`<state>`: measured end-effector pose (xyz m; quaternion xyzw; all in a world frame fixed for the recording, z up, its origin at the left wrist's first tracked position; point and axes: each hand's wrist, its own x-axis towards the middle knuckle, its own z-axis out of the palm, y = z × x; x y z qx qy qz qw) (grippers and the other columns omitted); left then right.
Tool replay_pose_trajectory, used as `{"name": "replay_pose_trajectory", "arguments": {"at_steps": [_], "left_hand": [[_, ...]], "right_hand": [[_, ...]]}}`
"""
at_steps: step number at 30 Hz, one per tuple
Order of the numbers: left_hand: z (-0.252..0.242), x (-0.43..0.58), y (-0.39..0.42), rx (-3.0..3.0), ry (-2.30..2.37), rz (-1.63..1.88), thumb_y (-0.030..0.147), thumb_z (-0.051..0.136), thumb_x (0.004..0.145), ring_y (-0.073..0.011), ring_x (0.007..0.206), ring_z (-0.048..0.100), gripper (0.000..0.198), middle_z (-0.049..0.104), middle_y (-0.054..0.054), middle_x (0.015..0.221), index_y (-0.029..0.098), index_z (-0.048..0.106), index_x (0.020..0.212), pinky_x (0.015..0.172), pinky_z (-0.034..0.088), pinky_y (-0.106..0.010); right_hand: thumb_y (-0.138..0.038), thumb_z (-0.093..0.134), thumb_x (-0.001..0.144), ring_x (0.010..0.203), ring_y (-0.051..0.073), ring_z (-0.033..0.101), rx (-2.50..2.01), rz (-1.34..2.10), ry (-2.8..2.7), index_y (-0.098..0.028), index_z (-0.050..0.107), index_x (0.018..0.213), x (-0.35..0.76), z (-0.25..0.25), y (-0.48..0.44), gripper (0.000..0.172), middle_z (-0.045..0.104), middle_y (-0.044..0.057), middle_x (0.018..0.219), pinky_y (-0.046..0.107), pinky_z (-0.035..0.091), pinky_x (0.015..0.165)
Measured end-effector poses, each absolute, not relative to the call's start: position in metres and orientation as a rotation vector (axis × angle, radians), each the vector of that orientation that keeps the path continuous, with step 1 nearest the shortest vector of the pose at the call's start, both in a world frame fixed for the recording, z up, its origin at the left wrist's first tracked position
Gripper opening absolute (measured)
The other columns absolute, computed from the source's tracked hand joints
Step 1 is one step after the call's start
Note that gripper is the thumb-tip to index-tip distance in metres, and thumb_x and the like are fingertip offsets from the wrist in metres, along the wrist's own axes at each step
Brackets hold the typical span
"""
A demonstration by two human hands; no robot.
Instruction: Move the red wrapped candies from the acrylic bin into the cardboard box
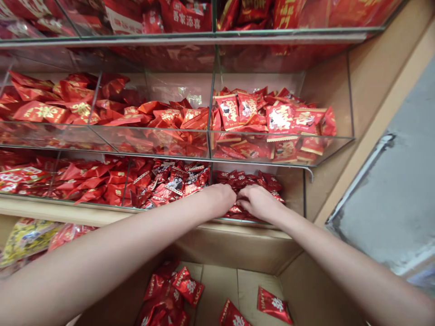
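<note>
Both my hands reach into the lowest right compartment of a clear plastic display shelf (307,168). My left hand (222,195) and my right hand (258,201) meet side by side over a heap of small dark red candy packets (253,180). The fingers of each hand curl down into the packets and are closed around some of them; the fingertips are hidden. A cardboard box (231,246) stands open below my forearms with a few red packets (186,285) lying on its bottom.
Clear dividers split the shelf into compartments full of red wrapped sweets (282,117). Another tier sits above (210,34). A tan wooden side panel (374,90) and a grey floor (401,199) lie to the right. Yellow and red bags (30,237) lie at lower left.
</note>
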<state>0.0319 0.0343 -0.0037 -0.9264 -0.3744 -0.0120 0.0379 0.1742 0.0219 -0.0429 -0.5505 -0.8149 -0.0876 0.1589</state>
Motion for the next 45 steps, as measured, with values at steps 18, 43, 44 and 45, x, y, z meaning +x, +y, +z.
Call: {"name": "replay_pose_trajectory", "arguments": {"at_steps": [18,43,44,45], "left_hand": [[0.025,0.0,0.045,-2.826,-1.142,-0.115,0.006,0.04,0.069,-0.0138,0.063,0.053,0.027,0.058,-0.003,0.076,0.019,0.04,0.092,0.054,0.037,-0.022],[-0.008,0.003,0.027,-2.472,-0.798,-0.128,0.009,0.042,0.074,-0.0222,0.075,0.052,0.011,0.061,-0.008,0.074,0.014,0.05,0.081,0.064,0.035,-0.035],[-0.01,0.003,0.028,-2.462,-0.793,-0.146,0.009,0.042,0.074,-0.0219,0.074,0.051,0.012,0.061,-0.008,0.073,0.014,0.051,0.08,0.065,0.034,-0.036],[-0.011,0.003,0.03,-2.451,-0.791,-0.163,0.008,0.043,0.073,-0.0217,0.074,0.051,0.012,0.061,-0.007,0.072,0.014,0.052,0.079,0.067,0.034,-0.037]], "right_hand": [[-0.019,0.049,0.068,0.077,0.018,0.06,-1.679,0.17,-2.049,-0.016,0.061,0.088,0.144,-0.029,0.057,0.024,0.066,0.009,0.082,0.022,0.041,0.063],[-0.039,0.061,0.063,0.087,0.021,0.054,-1.678,-0.316,-2.414,-0.016,0.054,0.093,0.17,-0.038,0.022,0.039,0.053,0.01,0.098,0.028,0.042,0.071],[-0.037,0.061,0.064,0.086,0.021,0.055,-1.679,-0.339,-2.424,-0.016,0.053,0.093,0.169,-0.039,0.023,0.037,0.054,0.009,0.097,0.028,0.042,0.069],[-0.034,0.059,0.065,0.085,0.021,0.055,-1.683,-0.362,-2.425,-0.016,0.052,0.094,0.168,-0.039,0.023,0.034,0.055,0.009,0.095,0.028,0.042,0.068]]}}
